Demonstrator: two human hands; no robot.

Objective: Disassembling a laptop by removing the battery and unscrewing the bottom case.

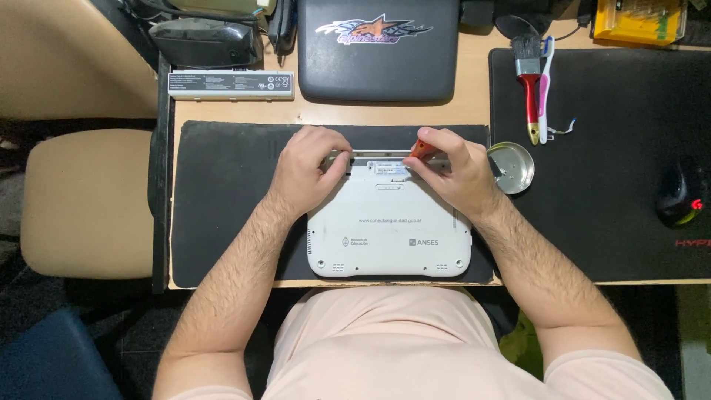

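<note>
A person in a pale pink shirt leans over a small white laptop (389, 230) lying face down on a dark work mat (222, 200) at the near edge of the bench (474, 104). The left hand (305, 169) curls over the laptop's far left corner, fingers closed on the edge of the casing. The right hand (453, 170) rests on the far right corner, pinching an orange-handled screwdriver (422, 150) whose tip, hidden by the fingers, points down at the rear edge. Just beside the right hand, a round metal dish (515, 167) sits where the work mat meets a larger black desk mat (615, 148). Farther back on that mat lie a red-handled brush (529, 92) and a pink-and-white toothbrush (546, 89), side by side. Beyond the laptop, a grey battery pack (231, 84) lies near a closed black laptop (376, 48) with a flame sticker. A black mouse (683, 194) sits at the right edge.
</note>
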